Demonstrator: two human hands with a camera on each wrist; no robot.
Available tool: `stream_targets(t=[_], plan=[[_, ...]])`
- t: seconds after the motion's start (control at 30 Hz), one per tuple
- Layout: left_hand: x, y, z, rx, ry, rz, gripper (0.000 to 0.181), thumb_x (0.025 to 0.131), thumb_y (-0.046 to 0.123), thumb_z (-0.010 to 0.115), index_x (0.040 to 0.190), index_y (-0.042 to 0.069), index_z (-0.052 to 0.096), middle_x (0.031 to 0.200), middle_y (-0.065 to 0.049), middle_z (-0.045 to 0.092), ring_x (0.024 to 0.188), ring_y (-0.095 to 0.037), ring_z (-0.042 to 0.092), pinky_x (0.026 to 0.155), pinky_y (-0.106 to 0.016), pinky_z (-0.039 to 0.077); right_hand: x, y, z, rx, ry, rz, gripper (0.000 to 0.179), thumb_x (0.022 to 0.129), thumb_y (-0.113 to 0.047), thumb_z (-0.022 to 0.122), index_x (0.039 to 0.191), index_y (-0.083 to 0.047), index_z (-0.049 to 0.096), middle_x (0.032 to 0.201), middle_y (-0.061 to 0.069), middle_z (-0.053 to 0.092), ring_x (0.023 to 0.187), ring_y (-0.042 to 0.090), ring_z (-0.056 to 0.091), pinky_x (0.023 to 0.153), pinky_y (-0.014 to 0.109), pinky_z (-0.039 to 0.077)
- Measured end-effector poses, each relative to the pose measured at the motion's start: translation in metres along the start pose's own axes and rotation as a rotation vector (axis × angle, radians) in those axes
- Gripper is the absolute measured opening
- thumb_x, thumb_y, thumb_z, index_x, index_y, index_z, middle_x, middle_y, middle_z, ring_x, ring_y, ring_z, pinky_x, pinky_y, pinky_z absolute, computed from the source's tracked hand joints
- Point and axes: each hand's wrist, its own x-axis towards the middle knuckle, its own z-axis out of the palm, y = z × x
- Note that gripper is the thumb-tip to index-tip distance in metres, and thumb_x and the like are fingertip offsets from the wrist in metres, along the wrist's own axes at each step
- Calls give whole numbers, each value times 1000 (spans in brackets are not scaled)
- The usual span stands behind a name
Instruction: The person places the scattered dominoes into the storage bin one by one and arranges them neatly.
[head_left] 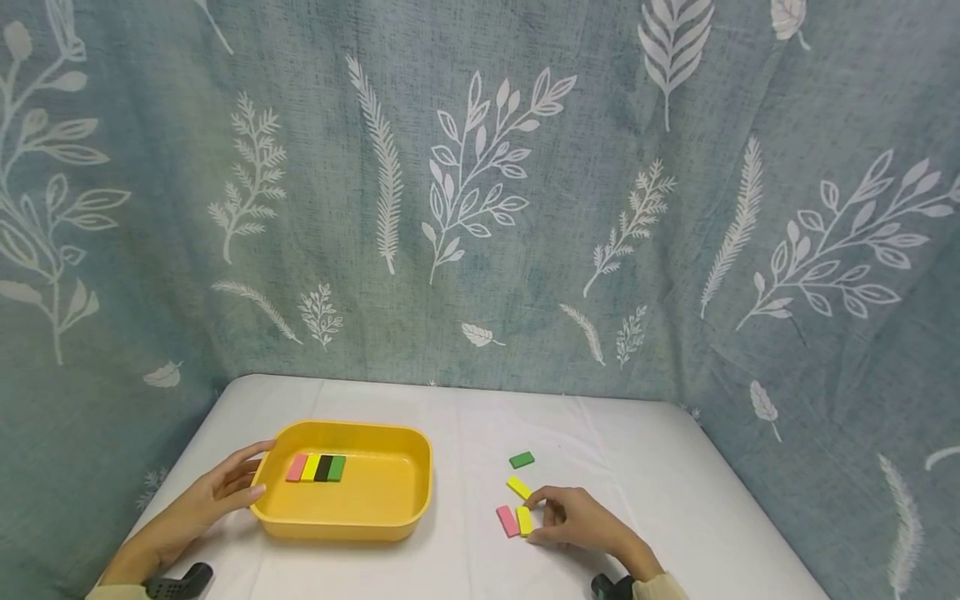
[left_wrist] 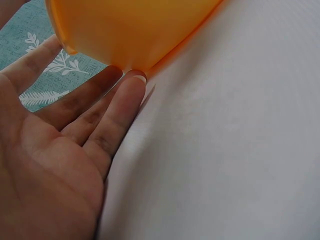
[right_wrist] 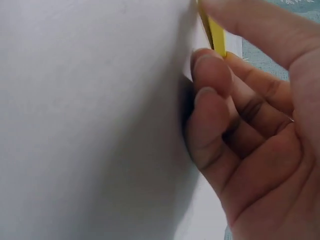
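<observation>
My right hand (head_left: 577, 521) pinches a yellow block (head_left: 523, 522) between thumb and index finger, low over the white table. The right wrist view shows part of this yellow block (right_wrist: 217, 37) at the fingertips; the other fingers are curled. Close beside it lies a pink block (head_left: 507, 521). Another yellow block (head_left: 517, 487) and a green block (head_left: 521, 459) lie just beyond. At the left, my left hand (head_left: 217, 492) touches the left side of a yellow tray (head_left: 337, 531) with extended fingers. Its fingertips meet the tray wall (left_wrist: 125, 40) in the left wrist view.
Inside the tray, near its left end, a pink block (head_left: 296, 467), a yellow block (head_left: 310, 468), a black block (head_left: 323, 468) and a green block (head_left: 337, 468) lie side by side. A leaf-patterned green curtain (head_left: 480, 317) hangs behind the white table (head_left: 465, 567).
</observation>
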Motion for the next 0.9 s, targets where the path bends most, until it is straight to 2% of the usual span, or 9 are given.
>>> stream_targets(t=[0.47,0.67,0.9], plan=[[-2,1,2,-7,11,2,81,101,33,67,165,16,20,161,-32,26,147,-52,28,113,-65,34,5,0,-2,2,88,26,44,89,-38,81,122,-13,67,75,-5,65,54,8,53,47,23,46],[-2,0,2,-9,12,-3,81,101,33,67,165,16,20,161,-32,26,147,-53,28,113,-67,33,10,-8,-2,17,145,8,43,89,-39,81,121,-14,68,74,-4,64,51,6,50,45,22,43],[-2,-2,1,-6,12,5,80,101,33,67,164,16,20,161,-32,27,147,-52,28,112,-65,35,17,-14,0,-18,171,-63,45,88,-38,82,121,-11,67,74,-5,65,50,4,49,46,21,44]])
